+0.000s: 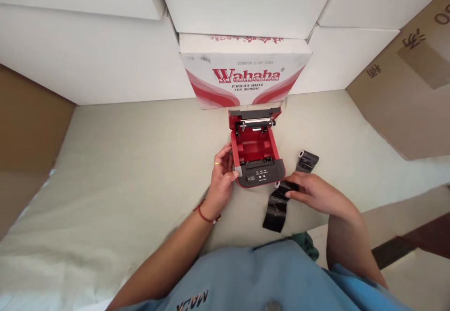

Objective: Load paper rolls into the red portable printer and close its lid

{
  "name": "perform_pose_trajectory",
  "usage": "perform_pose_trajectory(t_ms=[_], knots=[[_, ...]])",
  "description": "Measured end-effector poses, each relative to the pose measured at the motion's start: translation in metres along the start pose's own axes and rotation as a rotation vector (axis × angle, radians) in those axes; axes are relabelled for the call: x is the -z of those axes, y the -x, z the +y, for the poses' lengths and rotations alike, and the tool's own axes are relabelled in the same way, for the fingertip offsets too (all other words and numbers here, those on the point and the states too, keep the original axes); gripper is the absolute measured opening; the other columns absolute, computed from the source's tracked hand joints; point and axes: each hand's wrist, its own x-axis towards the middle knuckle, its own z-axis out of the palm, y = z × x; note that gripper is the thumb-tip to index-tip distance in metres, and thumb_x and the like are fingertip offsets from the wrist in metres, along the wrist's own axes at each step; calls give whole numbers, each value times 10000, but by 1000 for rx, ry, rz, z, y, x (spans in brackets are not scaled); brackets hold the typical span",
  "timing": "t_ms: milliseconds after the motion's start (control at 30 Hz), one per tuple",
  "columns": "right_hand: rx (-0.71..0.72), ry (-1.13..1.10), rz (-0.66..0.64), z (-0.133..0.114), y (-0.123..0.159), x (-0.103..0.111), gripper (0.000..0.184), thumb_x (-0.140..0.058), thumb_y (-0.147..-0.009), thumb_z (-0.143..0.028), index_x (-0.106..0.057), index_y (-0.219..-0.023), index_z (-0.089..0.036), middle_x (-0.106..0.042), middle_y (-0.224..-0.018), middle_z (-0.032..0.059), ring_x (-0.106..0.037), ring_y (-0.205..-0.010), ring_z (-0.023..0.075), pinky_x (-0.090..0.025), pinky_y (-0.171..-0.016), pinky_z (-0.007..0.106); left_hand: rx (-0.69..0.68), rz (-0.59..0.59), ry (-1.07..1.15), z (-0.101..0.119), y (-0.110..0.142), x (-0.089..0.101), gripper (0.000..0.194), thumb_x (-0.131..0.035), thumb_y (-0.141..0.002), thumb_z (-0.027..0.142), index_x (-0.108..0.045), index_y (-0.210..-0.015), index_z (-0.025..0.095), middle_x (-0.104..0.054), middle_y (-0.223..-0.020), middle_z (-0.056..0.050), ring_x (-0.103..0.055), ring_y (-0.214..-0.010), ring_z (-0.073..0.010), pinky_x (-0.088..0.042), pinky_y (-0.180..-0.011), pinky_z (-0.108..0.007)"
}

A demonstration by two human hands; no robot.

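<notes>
A small red and black printer (255,149) stands on the cloth-covered surface with its lid (255,114) raised, showing an open red compartment. My left hand (223,175) grips the printer's left side, thumb on the front corner and fingers along the red wall. Just right of the printer's front, my right hand (305,189) pinches a roll of black ribbon (283,187) with a pale core. A loose length of that ribbon (275,215) trails toward my body. Beyond my knuckles lies a second black roll (309,158), also pale-cored; my hand hides whether the two are joined.
Behind the printer stands a white and red Wahaha water carton (246,74), with large white boxes (242,2) around and above it. Brown cardboard boxes flank the pale cloth (123,170), one at left (28,137) and one at right (404,105).
</notes>
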Motion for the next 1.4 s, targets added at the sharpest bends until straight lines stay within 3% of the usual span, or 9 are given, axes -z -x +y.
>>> perform_pose_trajectory(t_ms=[167,300,467,567,667,833,967,1167,1400], knots=[[-98,-22,377,20,-1,-5,398,-632,-1057,-506,-787,-1315,-245,-818,-1213,108,-746,-834,228,-617,-749,378,-1,9,-11,1,-1,1,688,-905,-803,461,-645,-1423,316,-552,-1693,-67,-461,-1637,-322,-402,-1358,-506],[-345,209,682,47,-10,7,349,-643,-1000,-389,-807,-1258,-218,-793,-1272,138,-753,-896,264,-616,-871,440,-20,24,-27,0,-2,2,694,-922,-778,472,-664,-1402,315,-553,-1685,-72,-495,-1605,-329,-447,-1327,-507],[-457,302,651,68,-29,-2,401,-635,-919,-270,-801,-1274,-190,-780,-1325,181,-758,-1091,349,-599,-956,502,-70,30,-129,2,8,1,569,-826,-912,502,-639,-1415,312,-591,-1604,-92,-558,-1535,-307,-482,-1294,-516],[-450,278,640,61,-13,3,361,-665,-929,-336,-810,-1231,-203,-803,-1206,155,-752,-918,302,-613,-880,478,-228,103,-316,9,18,-2,432,-725,-1013,485,-642,-1395,300,-572,-1543,-106,-558,-1505,-288,-484,-1292,-539],[-304,91,530,38,30,30,399,-742,-956,-523,-813,-1240,-251,-809,-1091,101,-681,-706,225,-598,-693,401,-347,170,-529,20,27,-6,275,-672,-1057,396,-683,-1308,285,-588,-1450,-107,-576,-1444,-267,-503,-1260,-527],[107,-75,271,-20,77,91,292,-838,-956,-517,-859,-1219,-391,-838,-1112,73,-791,-884,254,-620,-669,329,-537,135,-722,36,32,-11,187,-620,-1045,167,-721,-1160,276,-639,-1265,-61,-653,-1288,-216,-544,-1207,-484],[238,-84,122,-54,24,94,284,-818,-982,-499,-861,-1229,-366,-848,-1131,70,-801,-903,245,-644,-734,331,-732,75,-882,43,35,-14,300,-629,-978,80,-701,-1183,287,-682,-1205,-57,-670,-1277,-250,-614,-1106,-495],[182,203,315,-73,-81,33,341,-669,-1039,-311,-775,-1359,-259,-787,-1327,104,-775,-1086,273,-632,-954,419,-959,-60,-1008,46,38,-13,563,-671,-906,84,-649,-1447,240,-721,-1304,-107,-658,-1362,-291,-597,-1140,-480],[-22,575,202,-90,-118,11,380,-583,-1052,-189,-717,-1407,-184,-754,-1407,175,-760,-1142,331,-602,-892,420,-916,-219,-1136,44,35,-17,502,-653,-925,116,-678,-1414,229,-822,-1269,-81,-681,-1371,-272,-499,-1249,-487]])
